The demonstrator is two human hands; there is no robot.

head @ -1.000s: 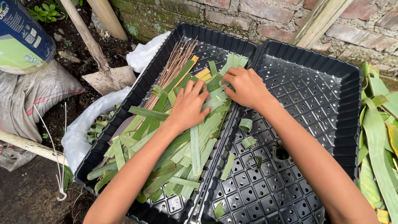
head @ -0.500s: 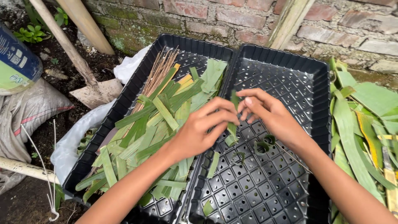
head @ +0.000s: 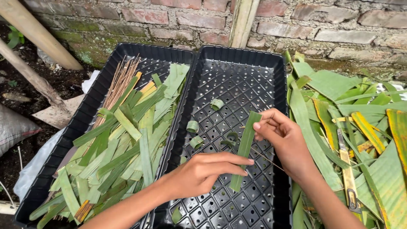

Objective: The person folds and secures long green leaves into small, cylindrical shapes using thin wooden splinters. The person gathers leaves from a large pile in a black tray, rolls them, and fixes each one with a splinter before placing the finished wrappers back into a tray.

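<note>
Both hands have left the strip pile; a leaf strip point(head: 245, 146) is now lifted over the right tray point(head: 277, 68).
Right hand point(head: 285, 140) pinches its top, left hand point(head: 202, 173) its lower part. Judged light, limp, tearable; grip near ends.

A long, narrow green leaf strip point(head: 245, 148) was held nearly upright over the black perforated plastic tray point(head: 271, 68), its top end tilting toward one o'clock. A thin brown stick point(head: 267, 157) crossed just beside it, pointing toward four o'clock.

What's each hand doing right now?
Left hand: fingers pinching the leaf strip near its lower part.
Right hand: fingers pinching the strip's top end.
</note>
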